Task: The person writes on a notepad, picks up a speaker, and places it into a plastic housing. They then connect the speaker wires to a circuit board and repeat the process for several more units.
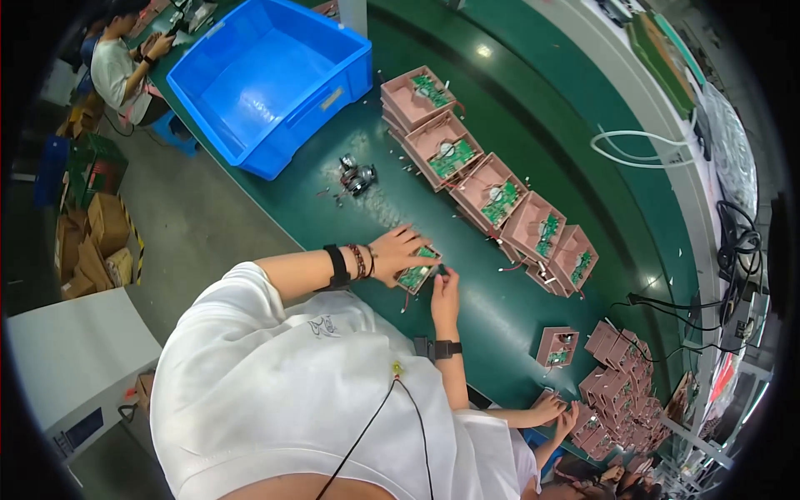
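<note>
we look down over a white-shirted shoulder at a green surface (350, 217). our left hand (400, 252), wrist ringed by a black band and bead bracelets, lies with fingers spread flat across a small pink tray holding a green circuit board (419, 272), pressing it against the surface. our right hand (444, 287), black watch at the wrist, reaches to the tray's right edge with fingertips pinched close together on what seems a thin wire or small part; it is too small for us to tell which. the tray sits near the surface's front edge, directly ahead of the body.

beyond it a diagonal row of like pink trays with green boards (492, 196) runs from upper left to lower right, overlapping one another. a small dark metal part (357, 175) lies apart, between this row and a large blue plastic bin (271, 79) at the upper left. a single pink tray (557, 346) stands alone to the right, and a heap of pink trays (621, 383) crowds the lower right. there another person's hands (554, 412) work beside the heap. a further person sits at the far upper left (121, 62).
</note>
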Available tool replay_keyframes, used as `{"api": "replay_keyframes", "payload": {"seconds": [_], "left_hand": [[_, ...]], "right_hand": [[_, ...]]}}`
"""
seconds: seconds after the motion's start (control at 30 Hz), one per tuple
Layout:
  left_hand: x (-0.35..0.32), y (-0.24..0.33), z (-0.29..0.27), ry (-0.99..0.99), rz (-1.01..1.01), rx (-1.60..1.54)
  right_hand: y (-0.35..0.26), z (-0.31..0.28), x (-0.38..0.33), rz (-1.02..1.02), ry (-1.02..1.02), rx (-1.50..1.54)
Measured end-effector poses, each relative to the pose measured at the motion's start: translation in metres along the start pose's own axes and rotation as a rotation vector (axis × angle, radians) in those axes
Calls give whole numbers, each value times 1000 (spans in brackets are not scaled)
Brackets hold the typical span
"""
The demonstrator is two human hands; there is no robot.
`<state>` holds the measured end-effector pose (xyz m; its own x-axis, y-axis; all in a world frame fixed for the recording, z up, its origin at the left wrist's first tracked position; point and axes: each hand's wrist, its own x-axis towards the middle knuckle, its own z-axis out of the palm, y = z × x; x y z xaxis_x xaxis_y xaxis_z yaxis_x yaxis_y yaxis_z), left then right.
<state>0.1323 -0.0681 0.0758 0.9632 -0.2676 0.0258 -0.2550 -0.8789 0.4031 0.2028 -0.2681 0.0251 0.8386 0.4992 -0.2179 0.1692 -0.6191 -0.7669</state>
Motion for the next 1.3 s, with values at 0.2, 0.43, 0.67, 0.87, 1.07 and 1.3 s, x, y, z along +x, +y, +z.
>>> {"api": "replay_keyframes", "payload": {"seconds": [0.2, 0.43, 0.67, 0.87, 1.07, 1.3], "left_hand": [[-29, -88, -67, 574, -406, 0], [-74, -163, -76, 215, -245, 334], [-69, -180, -53, -158, -220, 167], [-63, -166, -65, -289, -364, 167], [-76, -142, -128, -239, -677, 170], [-69, -71, -119, 505, -560, -556]], "right_hand": [[-27, 9, -11, -31, -90, -117], [-19, 0, -14, -62, -54, -185], [-29, 3, -16, -168, -32, -237], [-25, 2, -14, -172, 9, -219], [-28, -7, -8, -157, 125, -246], [-50, -20, -20, -62, 241, 113]]}}
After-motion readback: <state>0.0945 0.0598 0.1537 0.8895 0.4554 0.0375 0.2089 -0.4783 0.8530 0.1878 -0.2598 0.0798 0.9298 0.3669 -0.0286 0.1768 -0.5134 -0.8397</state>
